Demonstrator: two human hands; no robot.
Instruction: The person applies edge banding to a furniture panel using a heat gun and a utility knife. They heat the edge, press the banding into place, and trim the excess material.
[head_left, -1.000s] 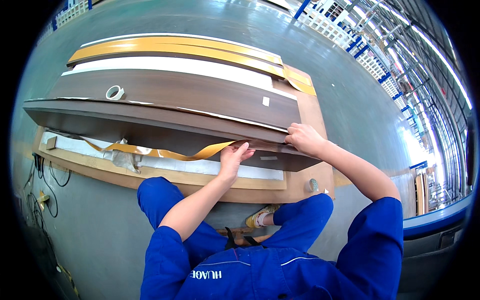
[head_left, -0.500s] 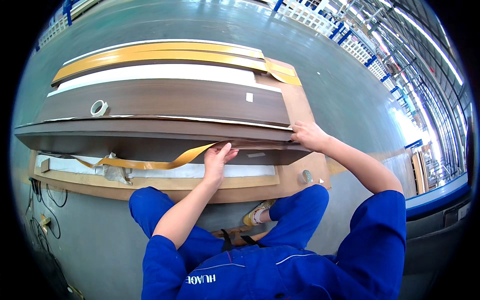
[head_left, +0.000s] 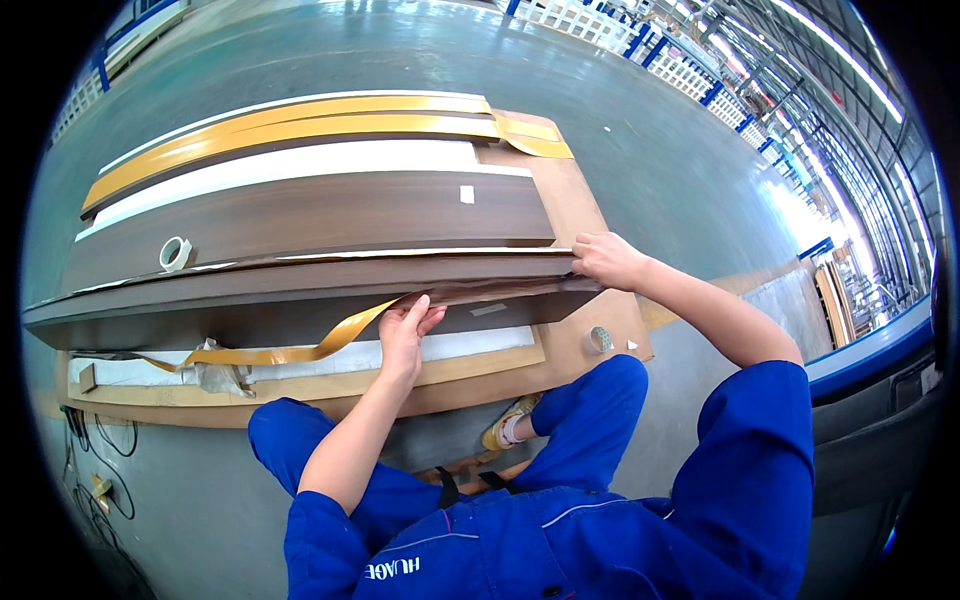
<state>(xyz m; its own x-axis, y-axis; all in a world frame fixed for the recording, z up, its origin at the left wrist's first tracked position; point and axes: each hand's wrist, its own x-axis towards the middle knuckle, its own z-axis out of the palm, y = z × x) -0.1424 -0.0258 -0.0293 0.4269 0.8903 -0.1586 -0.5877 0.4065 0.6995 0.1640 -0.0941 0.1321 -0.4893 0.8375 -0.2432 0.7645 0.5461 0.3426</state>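
A long dark brown wood-grain panel (head_left: 150,313) lies across in front of me, its edge side towards me. Along that side hangs a thin strip (head_left: 340,333), brown on one face and yellow on the other, curling down towards the left. My left hand (head_left: 403,340) pinches the strip between thumb and fingers, just below the panel's edge. At the panel's right end, my right hand (head_left: 607,260) is closed with its fingertips on the strip's end at the corner. What lies under those fingertips is partly hidden.
A roll of pale tape (head_left: 175,254) rests on the brown board behind. Farther back lie yellow-faced strips (head_left: 300,128). Another tape roll (head_left: 599,340) sits on the cardboard (head_left: 625,318) near my knee. Crumpled film (head_left: 222,378) and black cables (head_left: 110,465) are at left.
The whole view has shifted and turned slightly. Both hands keep nearly the same places along the strip and the panel.
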